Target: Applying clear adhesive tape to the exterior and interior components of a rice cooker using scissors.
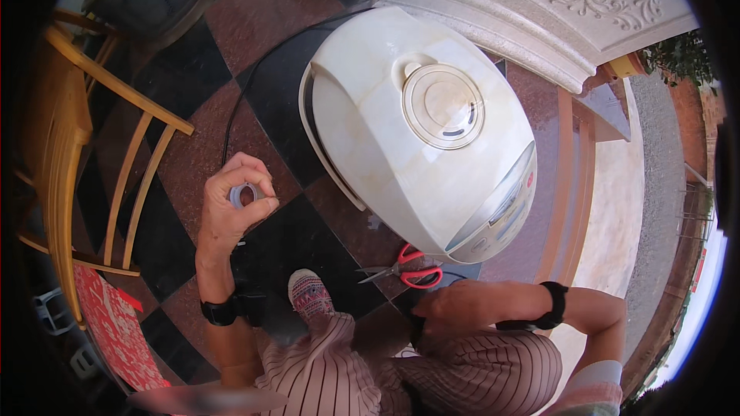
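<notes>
1. Far left: wooden chair (69,146) on the checkered floor (185,46), red patterned cloth (116,331) below it.
2. Left hand (231,212) is raised over the floor, fingers pinched narrow around a small tape roll (245,195), thumb and forefinger on its rim.
3. Roll looks light, stiff at the ring and prob. sticky on the loose end; best held by the outer edge or with a finger thru the core. Loose end not visible, can't tell if any tape is pulled out.
4. Black cord (239,85) runs across the floor toward the cooker (420,127), a big white lidded unit w/ round vent cap, sitting centre-right.
5. Foot in patterned sock (310,293) below centre, striped trousers under it.
6. Scissors (408,270), red handles, lie on the floor just in front of the cooker, apart from both hands.
7. Right hand (455,304) rests curled near the knee, over something dark; can't tell what it grips, if anything.
8. Carved stone block (539,8) top right; bottom edge blurred.
</notes>
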`<act>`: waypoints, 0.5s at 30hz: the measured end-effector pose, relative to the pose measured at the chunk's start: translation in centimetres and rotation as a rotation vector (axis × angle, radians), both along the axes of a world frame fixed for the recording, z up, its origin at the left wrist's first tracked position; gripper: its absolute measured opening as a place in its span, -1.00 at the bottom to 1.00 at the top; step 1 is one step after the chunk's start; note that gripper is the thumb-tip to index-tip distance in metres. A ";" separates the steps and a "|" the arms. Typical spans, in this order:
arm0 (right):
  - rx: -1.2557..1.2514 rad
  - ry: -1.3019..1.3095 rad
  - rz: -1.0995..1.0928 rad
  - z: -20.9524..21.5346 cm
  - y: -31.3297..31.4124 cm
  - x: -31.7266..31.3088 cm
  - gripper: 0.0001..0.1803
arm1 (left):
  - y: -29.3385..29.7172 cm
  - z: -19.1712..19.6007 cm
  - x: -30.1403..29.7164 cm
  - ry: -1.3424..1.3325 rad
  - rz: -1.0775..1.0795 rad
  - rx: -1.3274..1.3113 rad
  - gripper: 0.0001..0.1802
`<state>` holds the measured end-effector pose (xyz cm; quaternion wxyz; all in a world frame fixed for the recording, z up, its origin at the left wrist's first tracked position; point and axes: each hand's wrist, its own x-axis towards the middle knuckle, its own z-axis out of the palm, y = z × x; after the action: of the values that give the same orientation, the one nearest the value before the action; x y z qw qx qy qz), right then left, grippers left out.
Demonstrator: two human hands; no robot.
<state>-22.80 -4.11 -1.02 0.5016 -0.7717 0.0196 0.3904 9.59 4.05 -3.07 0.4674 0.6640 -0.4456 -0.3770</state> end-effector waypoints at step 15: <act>-0.563 -0.386 -0.799 1.8 -22.5 14.1 0.12 | -0.2 -2.8 -2.7 0.158 -0.111 0.012 -0.85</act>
<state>-8.69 -26.65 0.76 0.3790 -0.8668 0.3240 -0.0009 6.94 3.88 -5.88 0.4755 0.6091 -0.4414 -0.4561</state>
